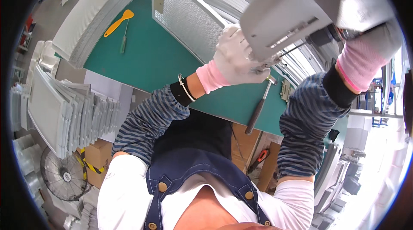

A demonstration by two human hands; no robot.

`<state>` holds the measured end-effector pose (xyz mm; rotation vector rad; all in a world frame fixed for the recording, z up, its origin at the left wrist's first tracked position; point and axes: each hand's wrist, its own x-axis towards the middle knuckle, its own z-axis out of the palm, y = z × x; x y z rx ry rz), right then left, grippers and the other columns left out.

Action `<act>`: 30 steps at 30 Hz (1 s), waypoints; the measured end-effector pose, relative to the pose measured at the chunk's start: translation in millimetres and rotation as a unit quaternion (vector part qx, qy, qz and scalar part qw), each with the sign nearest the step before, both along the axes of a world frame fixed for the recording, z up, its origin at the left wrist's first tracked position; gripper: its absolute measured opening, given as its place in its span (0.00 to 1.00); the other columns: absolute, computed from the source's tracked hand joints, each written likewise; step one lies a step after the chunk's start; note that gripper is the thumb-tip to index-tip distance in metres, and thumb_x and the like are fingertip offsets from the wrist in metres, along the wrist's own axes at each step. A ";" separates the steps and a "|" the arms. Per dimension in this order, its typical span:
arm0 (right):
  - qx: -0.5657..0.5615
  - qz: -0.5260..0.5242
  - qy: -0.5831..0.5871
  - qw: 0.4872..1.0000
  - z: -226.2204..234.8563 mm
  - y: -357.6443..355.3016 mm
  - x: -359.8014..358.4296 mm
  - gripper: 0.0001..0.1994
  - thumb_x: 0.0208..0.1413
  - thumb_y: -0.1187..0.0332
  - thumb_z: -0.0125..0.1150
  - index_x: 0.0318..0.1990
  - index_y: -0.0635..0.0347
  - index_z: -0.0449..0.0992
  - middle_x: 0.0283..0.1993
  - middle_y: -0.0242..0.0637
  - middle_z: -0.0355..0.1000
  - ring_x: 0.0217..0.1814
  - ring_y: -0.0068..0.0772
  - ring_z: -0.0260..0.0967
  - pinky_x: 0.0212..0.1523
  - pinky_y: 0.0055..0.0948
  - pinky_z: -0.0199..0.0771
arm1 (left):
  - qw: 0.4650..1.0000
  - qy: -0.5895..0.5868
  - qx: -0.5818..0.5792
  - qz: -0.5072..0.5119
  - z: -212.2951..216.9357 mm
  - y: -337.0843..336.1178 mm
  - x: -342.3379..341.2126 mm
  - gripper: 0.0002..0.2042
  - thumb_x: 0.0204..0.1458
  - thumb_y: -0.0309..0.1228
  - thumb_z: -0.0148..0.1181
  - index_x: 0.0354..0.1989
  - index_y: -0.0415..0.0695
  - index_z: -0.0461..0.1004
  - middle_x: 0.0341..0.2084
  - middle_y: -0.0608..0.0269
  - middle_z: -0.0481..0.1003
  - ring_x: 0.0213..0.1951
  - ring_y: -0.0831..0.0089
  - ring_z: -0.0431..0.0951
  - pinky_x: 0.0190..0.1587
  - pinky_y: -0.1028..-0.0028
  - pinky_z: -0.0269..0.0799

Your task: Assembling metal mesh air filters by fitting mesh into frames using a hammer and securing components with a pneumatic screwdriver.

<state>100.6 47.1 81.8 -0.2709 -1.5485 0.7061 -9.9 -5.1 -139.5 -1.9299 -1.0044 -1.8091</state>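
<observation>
My left hand (pixel 234 60), in a white glove with a pink cuff, grips the lower edge of a grey metal panel (pixel 292 12) held up over the green bench (pixel 146 53). My right hand (pixel 370 51), gloved the same way, holds a power screwdriver (pixel 331 35) whose thin bit points at the panel's edge near my left fingers. A mesh filter panel (pixel 189 17) lies flat on the bench beside my left hand. A hammer (pixel 258 107) rests on the bench below my left hand.
An orange scraper (pixel 119 22) and a green-handled screwdriver (pixel 124 42) lie at the bench's far left. Stacks of mesh panels (pixel 92 19) sit at the left and lower left (pixel 64 109). A small metal latch (pixel 285 90), cardboard boxes (pixel 99 156) and a fan (pixel 62 176) are nearby.
</observation>
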 end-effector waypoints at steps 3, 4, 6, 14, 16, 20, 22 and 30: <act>-0.028 0.027 0.024 0.999 -8.1 2.7 -3.0 0.14 0.64 0.63 0.51 0.47 0.65 0.74 0.39 0.31 0.74 0.38 0.21 0.72 0.40 0.21 0.72 | 1.000 -0.012 0.016 -0.017 -1.1 7.2 4.8 0.13 0.32 0.43 0.66 0.27 0.52 0.79 0.30 0.64 0.72 0.32 0.64 0.69 0.41 0.62 0.65; -0.037 0.031 0.033 0.998 -11.7 2.7 -2.7 0.14 0.64 0.63 0.51 0.47 0.64 0.74 0.39 0.31 0.73 0.38 0.21 0.72 0.40 0.21 0.72 | 1.000 -0.014 0.016 -0.015 0.2 7.9 4.6 0.13 0.32 0.43 0.66 0.27 0.52 0.79 0.30 0.64 0.72 0.32 0.64 0.69 0.41 0.62 0.65; -0.056 0.042 0.051 0.996 -19.2 2.6 -3.2 0.14 0.64 0.63 0.51 0.46 0.64 0.74 0.39 0.31 0.73 0.38 0.20 0.71 0.40 0.21 0.72 | 1.000 -0.002 0.019 -0.008 3.1 6.8 2.1 0.12 0.31 0.43 0.66 0.24 0.51 0.78 0.26 0.63 0.70 0.30 0.63 0.70 0.41 0.61 0.66; -0.119 0.096 0.106 0.983 -57.1 8.3 -9.0 0.13 0.64 0.63 0.50 0.44 0.64 0.75 0.38 0.30 0.72 0.37 0.19 0.70 0.40 0.23 0.71 | 1.000 0.005 0.014 -0.020 0.8 4.4 0.2 0.10 0.32 0.45 0.63 0.18 0.53 0.77 0.21 0.63 0.68 0.30 0.63 0.71 0.46 0.57 0.65; -0.139 0.109 0.111 0.978 -69.6 12.1 -11.2 0.13 0.64 0.63 0.50 0.44 0.64 0.75 0.38 0.30 0.72 0.37 0.19 0.70 0.40 0.23 0.71 | 0.999 -0.010 -0.004 -0.042 -0.9 1.3 1.2 0.11 0.29 0.45 0.64 0.15 0.52 0.75 0.20 0.63 0.68 0.30 0.63 0.71 0.45 0.57 0.65; -0.195 0.123 0.112 0.967 -102.1 20.4 -8.9 0.13 0.64 0.63 0.50 0.43 0.64 0.75 0.37 0.29 0.71 0.37 0.18 0.69 0.40 0.24 0.70 | 0.996 -0.016 0.010 -0.085 0.4 -1.7 -1.7 0.12 0.25 0.43 0.64 0.12 0.49 0.72 0.19 0.64 0.67 0.31 0.63 0.70 0.44 0.59 0.66; -0.227 0.121 0.113 0.960 -121.4 22.7 -2.9 0.13 0.64 0.63 0.50 0.42 0.64 0.75 0.37 0.29 0.71 0.37 0.18 0.69 0.40 0.24 0.70 | 0.995 -0.023 0.005 -0.093 -1.9 -1.8 -4.7 0.12 0.24 0.43 0.64 0.12 0.49 0.72 0.19 0.64 0.67 0.30 0.63 0.70 0.45 0.59 0.66; -0.334 0.101 0.144 0.926 -194.2 15.0 48.6 0.13 0.64 0.62 0.50 0.40 0.63 0.76 0.36 0.28 0.70 0.36 0.16 0.68 0.39 0.25 0.70 | 0.989 -0.076 0.060 -0.115 -8.5 9.4 0.9 0.12 0.23 0.42 0.64 0.11 0.49 0.71 0.19 0.64 0.67 0.29 0.63 0.71 0.45 0.61 0.66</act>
